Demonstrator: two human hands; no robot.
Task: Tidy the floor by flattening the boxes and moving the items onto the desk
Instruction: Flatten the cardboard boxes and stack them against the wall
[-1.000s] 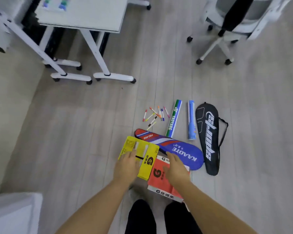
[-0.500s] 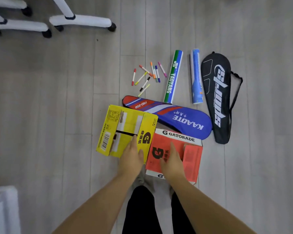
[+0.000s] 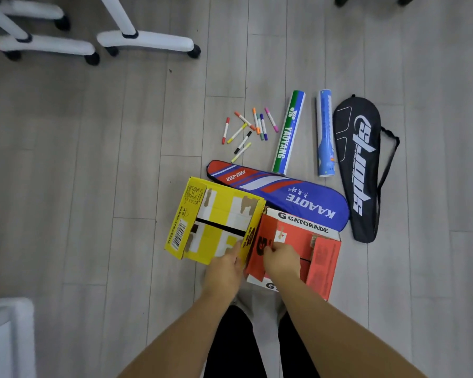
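Left hand (image 3: 225, 264): knuckles up, fingers curled over the near edge of the yellow box (image 3: 216, 219), at the corner beside the red box; it seems to grip the edge, though how firmly cannot be told.
Right hand (image 3: 281, 259): fingertips pinched on the top flap of the red box (image 3: 306, 255), close beside the left hand; forearms come together from below.
Yellow box: on the floor (image 3: 93, 186), ahead and left of the left hand, still standing as a box, top seam slit, long axis running away and left.
Red box: directly under and right of the right hand, touching the yellow box, also unflattened.
Beyond the hands: blue racket bag (image 3: 281, 195), touching both boxes' far side; then two shuttle tubes (image 3: 288, 132), scattered markers (image 3: 246, 130); black racket bag (image 3: 358, 167) far right.
Judgement: flattening is just beginning, each hand being nearest its own box; nothing is on the counter yet.
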